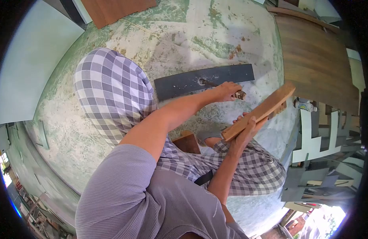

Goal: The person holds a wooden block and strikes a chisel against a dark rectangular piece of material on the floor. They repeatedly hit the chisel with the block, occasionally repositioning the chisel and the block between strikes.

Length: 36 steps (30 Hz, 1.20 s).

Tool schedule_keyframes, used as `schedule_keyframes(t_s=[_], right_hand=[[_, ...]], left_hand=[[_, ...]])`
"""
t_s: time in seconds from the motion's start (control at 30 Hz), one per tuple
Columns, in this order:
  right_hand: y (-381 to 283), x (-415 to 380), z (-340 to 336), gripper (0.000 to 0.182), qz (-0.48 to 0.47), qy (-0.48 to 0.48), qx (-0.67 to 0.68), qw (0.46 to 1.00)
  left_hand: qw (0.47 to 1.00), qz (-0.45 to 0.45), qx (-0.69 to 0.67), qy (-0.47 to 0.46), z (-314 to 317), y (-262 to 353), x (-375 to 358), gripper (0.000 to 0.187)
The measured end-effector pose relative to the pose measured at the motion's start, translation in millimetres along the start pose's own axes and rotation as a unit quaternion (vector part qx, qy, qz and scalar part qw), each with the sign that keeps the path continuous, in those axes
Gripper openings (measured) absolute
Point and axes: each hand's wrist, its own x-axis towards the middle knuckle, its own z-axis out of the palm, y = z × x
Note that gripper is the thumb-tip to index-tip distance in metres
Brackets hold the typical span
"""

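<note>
My left hand (225,91) is closed around the wooden handle (240,95) of what looks like a chisel, the handle's end sticking out of the fist. The dark blade (209,83) meets a chipped, light spot on a long dark grey board (176,85) lying on the floor. My right hand (247,129) grips a thick wooden block (263,109), raised at a slant over my right leg. Its upper end points away from me, apart from the chisel handle.
A brown wood block (186,143) lies between my legs. Brown panels (315,59) lie at the far right, with grey and white offcuts (319,143) heaped nearer. A thin stick (140,28) lies ahead on the worn floor (172,51). A ribbed hose (44,163) runs along the left.
</note>
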Motion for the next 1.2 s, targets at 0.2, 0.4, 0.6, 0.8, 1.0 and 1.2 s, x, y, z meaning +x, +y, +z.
schedule_keyframes(t_s=[0.2, 0.4, 0.6, 0.8, 1.0, 1.2], right_hand=[[27, 9, 4, 0.076, -0.005, -0.032, -0.052, 0.998], [58, 17, 2, 0.079, -0.028, -0.058, -0.076, 0.995], [25, 0, 15, 0.082, -0.096, 0.007, -0.053, 0.994], [85, 3, 15, 0.078, -0.234, 0.007, -0.358, 0.904], [45, -4, 23, 0.076, -0.061, -0.073, -0.138, 0.986], [68, -9, 25, 0.077, -0.088, -0.029, -0.175, 0.980]], left_hand=[[0.997, -0.035, -0.015, 0.060, -48, -15, 16, 0.032], [0.989, -0.132, -0.051, 0.030, -77, -4, 22, 0.030], [0.994, -0.104, 0.041, -0.016, -66, -14, 18, 0.040], [0.981, -0.182, -0.037, -0.055, -75, -13, 23, 0.041], [0.992, -0.117, -0.025, -0.030, -65, -17, 14, 0.039], [0.991, -0.122, 0.018, -0.045, -58, -13, 12, 0.036]])
